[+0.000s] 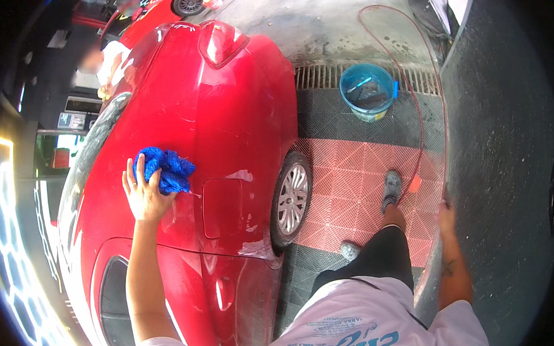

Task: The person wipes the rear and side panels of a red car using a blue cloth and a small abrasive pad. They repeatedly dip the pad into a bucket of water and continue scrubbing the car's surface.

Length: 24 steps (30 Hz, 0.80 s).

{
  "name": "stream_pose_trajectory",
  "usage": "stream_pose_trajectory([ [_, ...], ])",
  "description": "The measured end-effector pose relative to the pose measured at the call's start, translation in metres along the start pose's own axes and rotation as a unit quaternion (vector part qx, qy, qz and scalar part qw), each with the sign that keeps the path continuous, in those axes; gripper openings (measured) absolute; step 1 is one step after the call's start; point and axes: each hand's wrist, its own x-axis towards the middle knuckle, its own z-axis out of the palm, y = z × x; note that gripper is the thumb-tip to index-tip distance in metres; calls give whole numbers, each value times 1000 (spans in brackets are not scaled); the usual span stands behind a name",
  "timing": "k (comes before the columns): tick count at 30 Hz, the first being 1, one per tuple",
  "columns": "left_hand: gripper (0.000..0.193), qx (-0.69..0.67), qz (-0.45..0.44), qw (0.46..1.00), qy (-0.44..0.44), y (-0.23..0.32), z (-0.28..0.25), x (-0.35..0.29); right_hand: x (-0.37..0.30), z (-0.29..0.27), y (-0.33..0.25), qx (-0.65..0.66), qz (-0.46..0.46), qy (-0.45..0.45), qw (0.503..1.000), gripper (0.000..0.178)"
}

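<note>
My left hand (pixel 145 195) reaches out over the red car (pixel 230 109) and grips a bunched, shaggy blue wash cloth (pixel 166 168). Its fingers spread over the near side of the cloth, which rests on the paintwork by the fuel flap (pixel 223 209). Low at my right side hangs my right hand (pixel 447 219), against the dark grey wall. A thin red hose (pixel 423 117) runs right beside that hand; whether the fingers hold it cannot be made out.
A blue bucket (pixel 367 112) with dark things inside stands by the floor drain grating (pixel 318 77). Red and black tiles (pixel 344 194) lie under my feet. Across the car, another person (pixel 112 64) leans in. A second red car (pixel 154 10) is parked at the far left.
</note>
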Motion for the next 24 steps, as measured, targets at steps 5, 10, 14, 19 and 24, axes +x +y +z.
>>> stream_pose_trajectory([
  [5, 67, 11, 63, 998, 9, -37, 3, 56, -65, 138, 53, 94, -9, -199, 976, 56],
  [10, 67, -41, 203, 972, -112, -92, -3, 109, -126, 293, 31, 109, -22, -421, 900, 58],
  [14, 62, -31, 268, 959, -88, -103, 8, 125, -175, 416, -47, 52, -99, -474, 873, 57],
  [19, 63, -27, 274, 958, -79, -120, 15, 129, -201, 543, -54, 99, -334, -280, 894, 58],
  [24, 68, -28, 258, 961, -94, -127, 22, 124, -282, 555, -3, 14, -341, -247, 907, 65],
])
